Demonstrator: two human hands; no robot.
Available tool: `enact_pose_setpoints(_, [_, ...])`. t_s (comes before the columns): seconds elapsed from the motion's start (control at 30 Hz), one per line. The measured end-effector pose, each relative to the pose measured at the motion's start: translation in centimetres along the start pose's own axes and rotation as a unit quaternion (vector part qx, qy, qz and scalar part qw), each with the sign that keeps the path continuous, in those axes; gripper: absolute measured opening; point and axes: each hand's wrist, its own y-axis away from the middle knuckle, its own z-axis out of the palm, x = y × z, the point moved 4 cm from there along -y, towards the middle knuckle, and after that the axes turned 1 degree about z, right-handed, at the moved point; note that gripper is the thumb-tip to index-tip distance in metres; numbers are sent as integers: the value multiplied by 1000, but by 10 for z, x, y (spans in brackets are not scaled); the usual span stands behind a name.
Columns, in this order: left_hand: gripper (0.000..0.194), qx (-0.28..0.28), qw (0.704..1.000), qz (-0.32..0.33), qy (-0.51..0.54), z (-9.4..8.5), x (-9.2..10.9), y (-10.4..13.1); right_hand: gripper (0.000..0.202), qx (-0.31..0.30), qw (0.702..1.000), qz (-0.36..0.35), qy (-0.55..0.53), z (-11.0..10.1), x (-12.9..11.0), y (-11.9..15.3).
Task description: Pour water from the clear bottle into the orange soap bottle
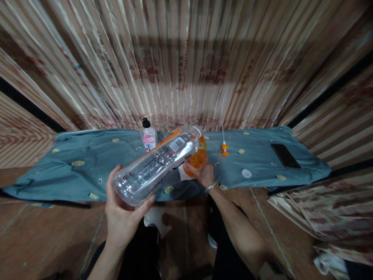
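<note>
My left hand (124, 214) grips the base of a large clear plastic bottle (157, 167), which is tilted with its uncapped neck up to the right. That neck lies over the top of an orange see-through bottle (197, 157); whether the two touch I cannot tell. Around the lower part of the orange bottle, my right hand (202, 171) is closed, a bracelet on its wrist. A white paper piece (185, 173) shows beneath the orange bottle. To the right lies an orange pump top (223, 149) with a pale tube.
Farther back on the blue-green cloth (78, 149) stands a small clear bottle (149, 136) with black cap and pink label. A round white disc (246, 173) and a black phone (285, 155) lie at right. Striped curtains (186, 58) hang behind and at both sides.
</note>
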Motion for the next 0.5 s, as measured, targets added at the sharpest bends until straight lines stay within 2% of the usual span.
enact_pose_setpoints(0.2, [103,15,1000,-20,13,3,5,-1,73,8,1000,-5,7,1,1,0])
enact_pose_setpoints(0.33, [101,36,999,-8,21,2,5,-1,76,6,1000,-7,15,2,1,0])
enact_pose_setpoints(0.4, [103,10,1000,-7,11,4,3,-1,76,7,1000,-5,17,3,1,0])
enact_pose_setpoints(0.5, [102,19,1000,-5,15,4,1,0,77,7,1000,1,11,4,2,0])
